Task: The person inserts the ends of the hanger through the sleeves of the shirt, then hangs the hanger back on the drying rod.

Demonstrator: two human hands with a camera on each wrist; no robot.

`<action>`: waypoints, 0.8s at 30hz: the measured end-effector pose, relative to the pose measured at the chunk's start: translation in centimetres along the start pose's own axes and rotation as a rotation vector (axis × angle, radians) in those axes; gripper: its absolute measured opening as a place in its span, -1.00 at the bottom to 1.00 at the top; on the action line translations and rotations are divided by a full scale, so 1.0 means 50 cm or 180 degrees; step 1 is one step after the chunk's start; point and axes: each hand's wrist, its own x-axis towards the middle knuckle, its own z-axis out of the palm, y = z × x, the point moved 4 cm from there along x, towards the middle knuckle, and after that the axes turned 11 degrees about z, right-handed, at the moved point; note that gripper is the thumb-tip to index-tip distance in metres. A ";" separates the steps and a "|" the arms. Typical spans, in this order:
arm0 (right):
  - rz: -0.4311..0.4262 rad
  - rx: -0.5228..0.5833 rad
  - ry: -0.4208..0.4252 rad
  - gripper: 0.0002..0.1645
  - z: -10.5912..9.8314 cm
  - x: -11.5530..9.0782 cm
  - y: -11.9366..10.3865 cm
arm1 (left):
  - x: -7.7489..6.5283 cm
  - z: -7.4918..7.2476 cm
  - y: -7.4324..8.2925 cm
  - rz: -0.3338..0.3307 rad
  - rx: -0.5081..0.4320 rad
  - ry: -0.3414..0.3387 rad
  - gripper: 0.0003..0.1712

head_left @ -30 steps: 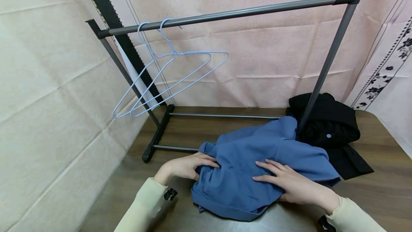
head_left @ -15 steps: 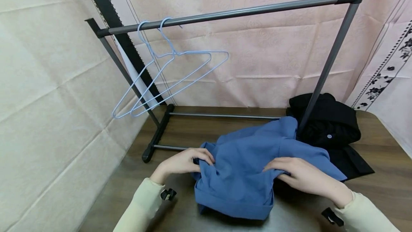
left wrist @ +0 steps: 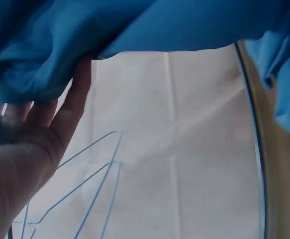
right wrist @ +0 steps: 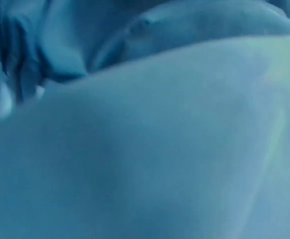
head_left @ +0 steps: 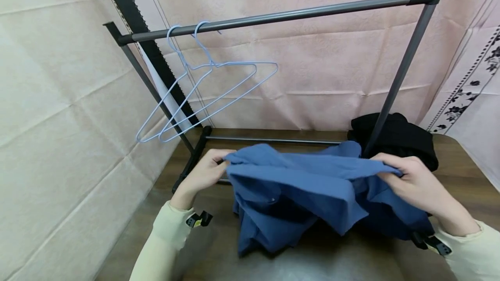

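Plainly, the head view shows my left hand (head_left: 203, 171) and right hand (head_left: 419, 185) gripping blue cloth (head_left: 293, 181) that nearly fills the right wrist view.

No text, label, brand, number or sign can be read; the tiny marks on the left wrist device (head_left: 199, 219) and the right wrist device (head_left: 431, 243), both on the near side, are too small to make out, and the floral border (head_left: 455, 109) at far right bears ornament, not lettering
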 end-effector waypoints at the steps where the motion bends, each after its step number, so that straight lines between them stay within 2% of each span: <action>1: 0.0082 -0.0072 0.0106 -0.48 -0.010 0.002 0.000 | 0.005 -0.010 0.002 -0.0039 0.0145 0.0147 -0.71; 5: 0.0388 -0.0192 0.0335 -0.59 -0.037 0.006 0.002 | 0.020 -0.051 0.010 -0.0240 0.0475 0.0666 -0.78; 8: 0.0549 -0.0127 0.0308 -0.64 -0.047 0.007 0.006 | 0.030 -0.070 0.018 -0.0345 0.0485 0.0811 -0.84; 11: 0.0794 0.0002 0.0209 -0.69 -0.047 0.008 0.021 | 0.042 -0.074 0.011 -0.0451 0.0425 0.0729 -0.83; 13: 0.1020 0.0063 0.0076 -0.75 -0.041 0.008 0.040 | 0.044 -0.070 -0.008 -0.0575 0.0371 0.0629 -0.83; 17: 0.1337 -0.0074 -0.0247 -0.81 -0.011 0.003 0.093 | 0.035 -0.048 -0.073 -0.0943 0.0405 0.0333 -0.82; 20: 0.1420 -0.0319 -0.0390 -0.81 0.017 -0.004 0.132 | 0.022 -0.023 -0.127 -0.1186 0.0567 0.0115 -0.81; 24: 0.1472 -0.0547 -0.0533 -0.81 0.047 -0.017 0.171 | 0.006 0.007 -0.187 -0.1367 0.0695 -0.0042 -0.81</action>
